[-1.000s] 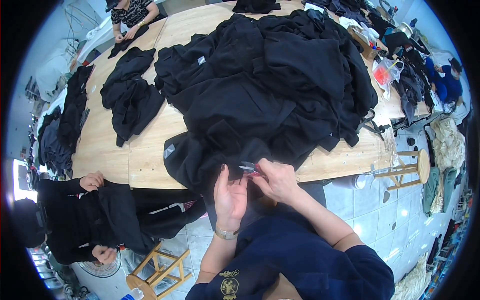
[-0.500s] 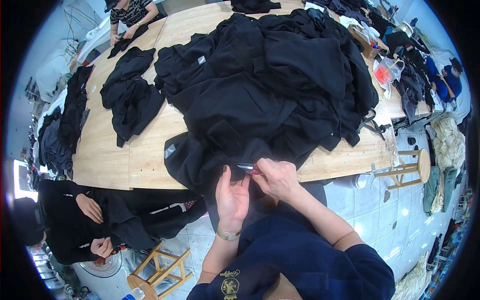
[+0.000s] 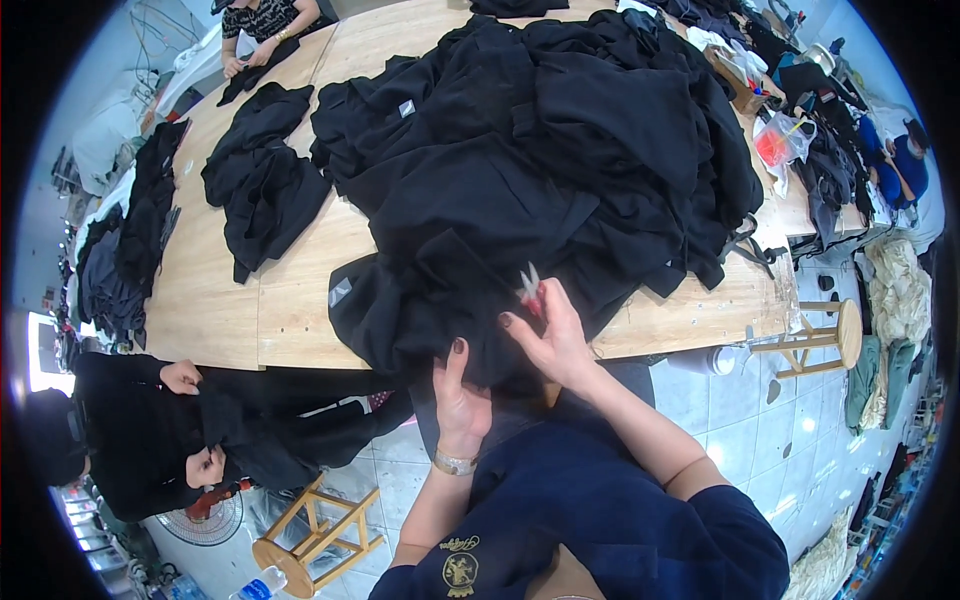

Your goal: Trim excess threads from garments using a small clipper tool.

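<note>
My right hand (image 3: 558, 342) is closed around small red-handled scissors (image 3: 533, 288), whose blades point away from me and stand slightly apart. The thumb is stretched out to the left over the dark cloth. At the table's near edge my left hand (image 3: 462, 408) has its thumb raised and its fingers curled at the edge of a black garment (image 3: 400, 310); the cloth hides part of its grip. That garment hangs over the edge toward my lap, and a pale patch shows at its left end. Behind it lies a large heap of black garments (image 3: 610, 130).
A separate black garment (image 3: 265, 195) lies on the wooden table (image 3: 300, 320), left of the heap. At my left a co-worker in black (image 3: 130, 430) handles dark cloth; another person works at the far left. Wooden stools (image 3: 315, 540) stand at lower left and right (image 3: 848, 332). A drink bag (image 3: 775, 145) sits at right.
My right hand has lifted the scissors away from the left hand, turning the blades from leftward to forward. My left hand has drawn slightly nearer me, fingers more curled. The left co-worker's hands have shifted.
</note>
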Demonstrator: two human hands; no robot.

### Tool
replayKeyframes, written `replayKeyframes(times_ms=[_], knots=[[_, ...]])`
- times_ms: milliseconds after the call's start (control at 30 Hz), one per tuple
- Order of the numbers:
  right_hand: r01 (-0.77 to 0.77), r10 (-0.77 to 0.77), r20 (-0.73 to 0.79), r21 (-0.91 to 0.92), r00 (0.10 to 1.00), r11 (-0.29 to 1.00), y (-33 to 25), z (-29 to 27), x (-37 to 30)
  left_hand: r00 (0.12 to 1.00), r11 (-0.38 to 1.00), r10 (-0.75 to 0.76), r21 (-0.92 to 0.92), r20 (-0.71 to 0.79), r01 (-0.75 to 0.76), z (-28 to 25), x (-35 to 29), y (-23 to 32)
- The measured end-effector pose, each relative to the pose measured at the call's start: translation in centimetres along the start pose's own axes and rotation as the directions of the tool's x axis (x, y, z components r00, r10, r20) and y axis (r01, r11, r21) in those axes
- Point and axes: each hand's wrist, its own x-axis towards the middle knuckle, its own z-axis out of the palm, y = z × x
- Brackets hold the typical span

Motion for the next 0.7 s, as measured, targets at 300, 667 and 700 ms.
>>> replayKeyframes(times_ms=[300,667,700], knots=[[-0.140,0.078,0.237,0.260,0.968,0.955,3.2,1.2,-1.2,0.995,0.992,0.101,-0.081,0.007,-0.101,-4.4,1.3,0.9],[0.211,-0.240,0.124,0.210,0.963,0.955,0.8,1.9,-3.0,0.956,0.934,-0.292,-0.205,0.031,0.292,-3.3,-1.0,0.2],[0.212,-0.242,0.126,0.210,0.962,0.954,0.8,2.0,-3.0,0.956,0.934,-0.291,-0.207,0.031,0.291,-3.6,-0.9,0.2]])
